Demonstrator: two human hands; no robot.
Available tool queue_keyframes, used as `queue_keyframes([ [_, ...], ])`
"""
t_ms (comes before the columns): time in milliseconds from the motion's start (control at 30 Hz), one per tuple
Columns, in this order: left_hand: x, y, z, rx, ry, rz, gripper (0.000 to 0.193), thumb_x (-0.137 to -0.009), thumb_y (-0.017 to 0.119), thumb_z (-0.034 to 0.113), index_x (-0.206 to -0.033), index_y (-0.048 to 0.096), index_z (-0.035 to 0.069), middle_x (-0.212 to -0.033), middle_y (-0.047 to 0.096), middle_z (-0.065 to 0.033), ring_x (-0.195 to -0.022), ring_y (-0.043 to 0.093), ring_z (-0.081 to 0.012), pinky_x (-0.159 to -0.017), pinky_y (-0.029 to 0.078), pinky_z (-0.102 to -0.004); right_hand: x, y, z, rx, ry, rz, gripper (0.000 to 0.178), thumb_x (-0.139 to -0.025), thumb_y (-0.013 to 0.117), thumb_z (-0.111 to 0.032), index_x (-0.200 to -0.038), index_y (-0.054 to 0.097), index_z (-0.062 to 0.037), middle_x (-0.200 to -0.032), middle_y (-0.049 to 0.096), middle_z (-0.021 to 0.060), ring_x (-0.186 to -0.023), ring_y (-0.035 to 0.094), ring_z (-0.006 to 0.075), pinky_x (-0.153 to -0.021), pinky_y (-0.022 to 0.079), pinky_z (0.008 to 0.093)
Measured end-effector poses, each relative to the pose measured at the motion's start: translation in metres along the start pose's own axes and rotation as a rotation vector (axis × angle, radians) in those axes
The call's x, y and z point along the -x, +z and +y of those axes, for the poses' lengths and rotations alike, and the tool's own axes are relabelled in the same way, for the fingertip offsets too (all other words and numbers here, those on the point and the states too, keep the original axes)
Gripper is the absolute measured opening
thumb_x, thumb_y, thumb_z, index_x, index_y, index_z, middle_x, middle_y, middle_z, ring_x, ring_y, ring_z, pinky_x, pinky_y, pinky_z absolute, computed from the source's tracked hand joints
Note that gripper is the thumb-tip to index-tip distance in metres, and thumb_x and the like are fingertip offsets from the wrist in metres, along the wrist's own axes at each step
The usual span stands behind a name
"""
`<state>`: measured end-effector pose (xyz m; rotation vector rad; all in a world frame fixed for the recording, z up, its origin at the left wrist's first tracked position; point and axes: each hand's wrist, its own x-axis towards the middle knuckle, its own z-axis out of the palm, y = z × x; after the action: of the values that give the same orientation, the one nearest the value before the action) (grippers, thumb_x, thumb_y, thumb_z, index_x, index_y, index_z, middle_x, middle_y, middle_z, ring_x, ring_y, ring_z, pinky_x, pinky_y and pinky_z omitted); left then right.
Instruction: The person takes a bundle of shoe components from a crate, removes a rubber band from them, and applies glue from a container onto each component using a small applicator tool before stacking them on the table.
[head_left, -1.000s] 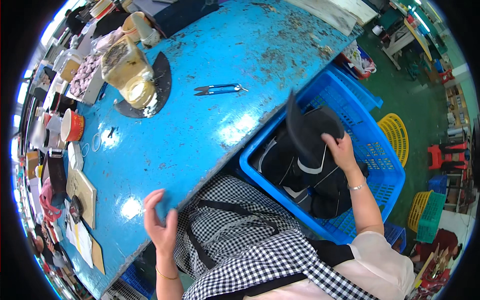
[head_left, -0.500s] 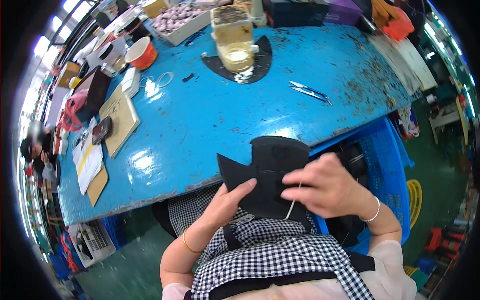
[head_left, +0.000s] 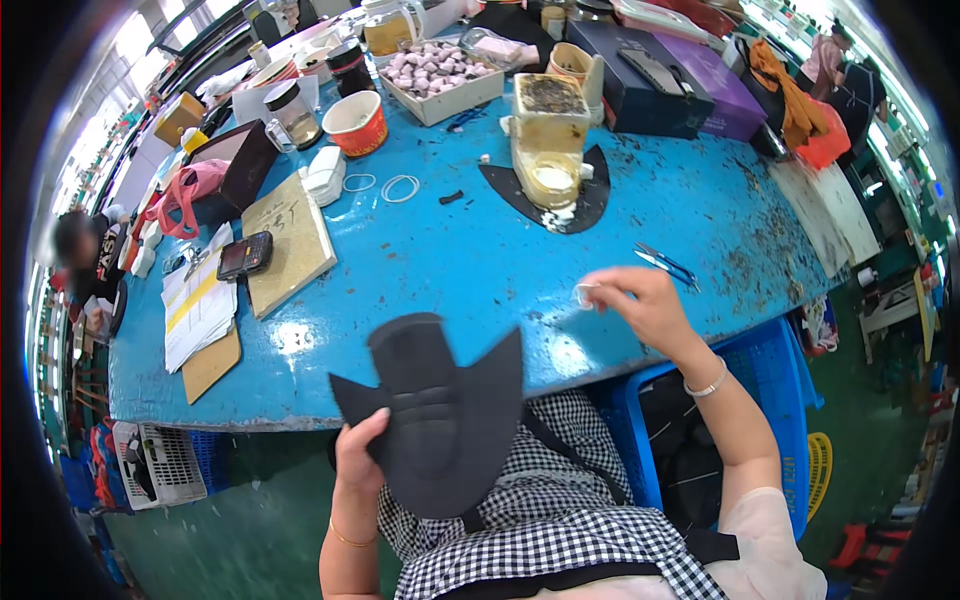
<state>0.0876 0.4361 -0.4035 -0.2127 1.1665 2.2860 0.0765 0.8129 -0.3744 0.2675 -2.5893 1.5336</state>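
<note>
My left hand (head_left: pixel 362 450) grips a black, flat, shaped piece (head_left: pixel 440 425) by its left edge, thumb on top. The piece has a blunt tab at its top, a pointed wing on either side and pressed ridges in the middle. It is held up over my lap, near the table's front edge. Above the table to the right, my right hand (head_left: pixel 640 305) pinches a thin whitish strand (head_left: pixel 584 295), mostly hidden by the fingers. Blue-handled thread snips (head_left: pixel 668 266) lie just beyond that hand.
A yellowed glue container (head_left: pixel 550 135) stands on another black piece (head_left: pixel 595 205). A blue crate (head_left: pixel 625 420) with black pieces sits at my right. Left on the blue table (head_left: pixel 400 270) are a handheld device (head_left: pixel 245 256), papers (head_left: pixel 200 310) and a board (head_left: pixel 290 250).
My left hand has shifted left with the black piece, which is now turned with its tab upward. My right hand has left the piece and moved up over the table.
</note>
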Motion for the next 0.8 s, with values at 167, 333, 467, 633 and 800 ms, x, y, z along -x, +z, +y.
queue_keyframes([
  [167, 0.000, -0.009, 0.015, -0.107, 0.181, 0.061, 0.043, -0.094, 0.046, 0.014, -0.127, 0.050, -0.014, -0.123, 0.061, -0.0250, -0.107, 0.065, -0.0335, -0.094, 0.052, -0.0435, -0.106, 0.060, 0.009, -0.017, -0.246, 0.038, 0.017, -0.089, 0.063, -0.007, -0.102, 0.071, -0.0015, -0.099, 0.069, 0.0107, -0.088, 0.068, 0.0195, -0.077, 0.053, 0.0288],
  [333, -0.016, -0.002, 0.003, -0.060, 0.032, 0.128, 0.038, -0.093, 0.055, 0.005, -0.129, 0.049, -0.007, -0.121, 0.062, -0.0172, -0.108, 0.064, -0.0271, -0.092, 0.054, -0.0384, -0.140, 0.089, 0.018, 0.176, -0.409, 0.023, 0.024, -0.088, 0.063, -0.005, -0.112, 0.066, -0.0029, -0.111, 0.066, 0.0125, -0.096, 0.065, 0.0228, -0.085, 0.053, 0.0329],
  [467, -0.030, 0.006, 0.002, -0.026, 0.031, 0.121, 0.036, -0.092, 0.056, 0.005, -0.127, 0.051, -0.006, -0.121, 0.062, -0.0165, -0.108, 0.064, -0.0266, -0.092, 0.054, -0.0383, -0.110, 0.031, 0.021, 0.128, -0.199, 0.215, 0.030, -0.088, 0.066, -0.003, -0.117, 0.061, -0.0053, -0.099, 0.067, 0.0051, -0.088, 0.063, 0.0128, -0.076, 0.051, 0.0257],
  [633, -0.066, 0.044, -0.002, -0.117, -0.083, 0.033, 0.035, -0.094, 0.058, 0.009, -0.126, 0.053, -0.005, -0.121, 0.062, -0.0139, -0.107, 0.063, -0.0234, -0.090, 0.053, -0.0361, -0.106, -0.037, 0.088, 0.017, 0.146, 0.553, 0.023, -0.086, 0.071, -0.009, -0.105, 0.062, -0.0009, -0.092, 0.060, 0.0008, -0.072, 0.053, 0.0078, -0.067, 0.047, 0.0222],
  [800, -0.097, 0.061, -0.011, -0.492, -0.037, -0.037, 0.037, -0.095, 0.061, 0.014, -0.126, 0.054, -0.003, -0.112, 0.064, -0.0083, -0.103, 0.060, -0.0150, -0.088, 0.049, -0.0293, -0.112, -0.034, 0.099, 0.159, 0.258, 0.347, 0.029, -0.085, 0.072, -0.011, -0.109, 0.062, 0.0014, -0.095, 0.061, 0.0032, -0.072, 0.055, 0.0102, -0.069, 0.048, 0.0245],
])
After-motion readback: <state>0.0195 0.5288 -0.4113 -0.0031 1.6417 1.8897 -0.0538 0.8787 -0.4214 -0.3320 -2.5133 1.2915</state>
